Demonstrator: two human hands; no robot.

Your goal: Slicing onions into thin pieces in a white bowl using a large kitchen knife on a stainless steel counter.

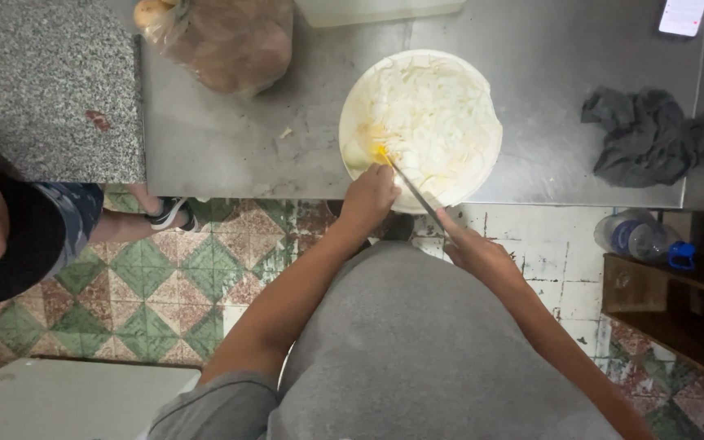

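So, counting what we've got here: one white bowl (420, 122) full of pale sliced onion sits at the near edge of the steel desk (238, 138), with one yellow blob of egg yolk (376, 147) in it on the left side. One long knife (413, 191) runs from the yolk back to our right hand (474, 248), which is closed tight around the handle below the desk edge. Our left hand (368, 195) is curled shut on the bowl's near rim. Further out there's one crumpled grey rag (645, 134) on the right, one plastic bag of bread (222, 37) at the back, one phone (682, 15) in the corner. One other person's leg (136, 216) stands to our left on the tiled floor (165, 293).
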